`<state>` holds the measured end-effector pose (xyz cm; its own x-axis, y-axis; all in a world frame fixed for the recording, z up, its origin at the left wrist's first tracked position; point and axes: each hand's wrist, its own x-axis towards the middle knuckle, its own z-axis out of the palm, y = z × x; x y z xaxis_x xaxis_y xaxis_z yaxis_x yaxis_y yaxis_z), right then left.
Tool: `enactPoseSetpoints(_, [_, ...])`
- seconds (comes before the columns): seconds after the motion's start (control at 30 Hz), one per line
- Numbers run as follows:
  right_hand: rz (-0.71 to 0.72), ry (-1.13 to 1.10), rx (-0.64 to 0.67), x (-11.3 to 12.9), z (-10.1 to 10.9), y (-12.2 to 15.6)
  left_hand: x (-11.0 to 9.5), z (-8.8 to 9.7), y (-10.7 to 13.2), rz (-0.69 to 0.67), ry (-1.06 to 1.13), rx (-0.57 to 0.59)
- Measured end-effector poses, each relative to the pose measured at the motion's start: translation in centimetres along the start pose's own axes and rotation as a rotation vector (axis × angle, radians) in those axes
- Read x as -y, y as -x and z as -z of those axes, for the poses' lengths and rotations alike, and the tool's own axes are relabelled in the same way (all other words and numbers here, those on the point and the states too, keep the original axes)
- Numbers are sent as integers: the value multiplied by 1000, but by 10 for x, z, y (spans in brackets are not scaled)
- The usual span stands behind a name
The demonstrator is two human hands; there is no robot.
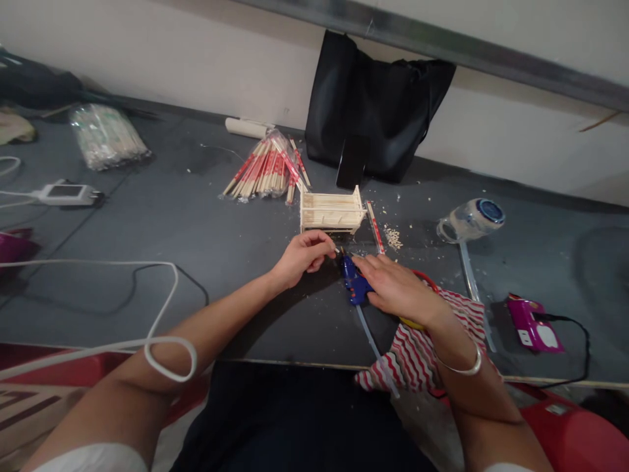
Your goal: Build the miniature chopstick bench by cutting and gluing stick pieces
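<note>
My left hand [308, 254] is closed in a pinch at the nozzle of a blue glue gun [350, 278]. Whatever sits between its fingertips is pale and too small to name. Wrapped over the gun's handle is my right hand [393, 282], its fingertips reaching toward the nozzle. A clear glue stick [369, 335] trails from the gun's rear toward the table edge. Just beyond my hands stands a small rack-like frame [331, 211] built of pale wooden sticks. To its right lies a chopstick in a red-and-white wrapper [375, 227] and a little heap of cut wood bits [393, 237].
Wrapped chopsticks [265, 167] lie behind the frame, near a black bag [373, 105] and a phone [352, 162]. A glass mug [472, 219] lies on the right, with a purple power box [534, 324] nearer me. Striped cloth [417, 351] sits under my right forearm; a white cable [167, 308] crosses the left.
</note>
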<state>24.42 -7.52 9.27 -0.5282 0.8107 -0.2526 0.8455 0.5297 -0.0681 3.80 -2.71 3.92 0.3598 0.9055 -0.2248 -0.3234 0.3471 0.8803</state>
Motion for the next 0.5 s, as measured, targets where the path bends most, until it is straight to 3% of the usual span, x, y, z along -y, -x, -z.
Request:
enactPoseSetpoints(0.13, [14, -177, -26, -8, 5, -2, -3, 0, 0, -20, 36, -61])
enactPoseSetpoints(0.27, [9, -658, -134, -32, 8, 9, -5, 1, -1, -10, 75, -78])
enactPoseSetpoints(0.4, [-158, -1263, -253, -41, -1, 16, -5, 2, -2, -4, 94, -52])
enactPoseSetpoints(0.5, [-259, -1409, -322, -34, -11, 10, -5, 4, -2, -1, 103, -50])
